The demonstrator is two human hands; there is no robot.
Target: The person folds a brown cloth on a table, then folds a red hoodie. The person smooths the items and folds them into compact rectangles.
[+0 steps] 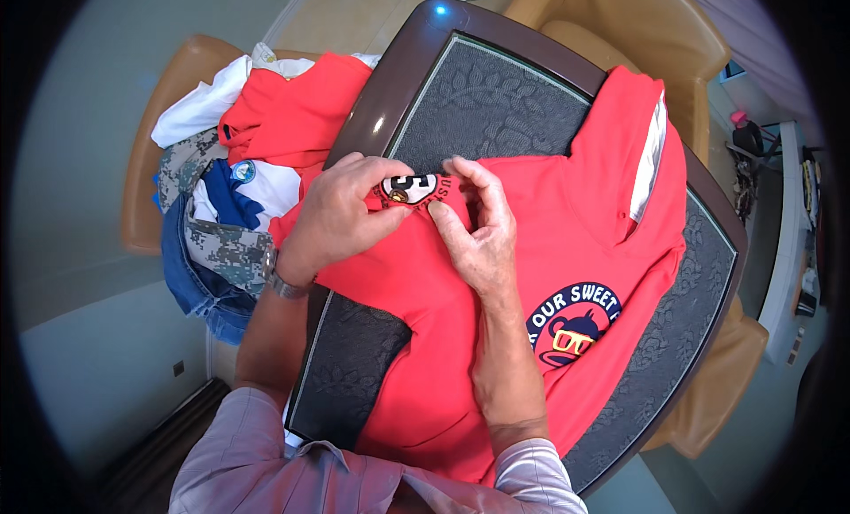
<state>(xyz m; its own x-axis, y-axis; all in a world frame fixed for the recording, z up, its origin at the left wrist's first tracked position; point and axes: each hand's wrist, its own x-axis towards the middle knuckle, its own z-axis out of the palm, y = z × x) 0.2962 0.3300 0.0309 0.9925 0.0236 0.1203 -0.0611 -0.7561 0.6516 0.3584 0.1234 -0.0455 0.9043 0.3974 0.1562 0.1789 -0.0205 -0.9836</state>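
Note:
A red hooded sweatshirt (531,202) is spread over the table, its hood (624,149) toward the right and a cartoon monkey print with lettering (574,331) on its chest. My left hand (348,208), with a metal watch (282,278) at the wrist, pinches the sleeve of the sweatshirt beside a round embroidered patch (412,190). On the patch's other side, my right hand (481,228) grips the same raised fold, its thumb at the patch's lower edge. The cloth between the two hands is lifted and bunched. Part of the sleeve is hidden behind my fingers.
Beneath the sweatshirt stands a dark wooden table (378,102) with a dark patterned top. A tan chair (143,202) at the left bears piled clothes, including red cloth (302,109), camouflage fabric (229,252) and blue denim (179,268). More tan chairs (690,22) stand along the table's far and right sides.

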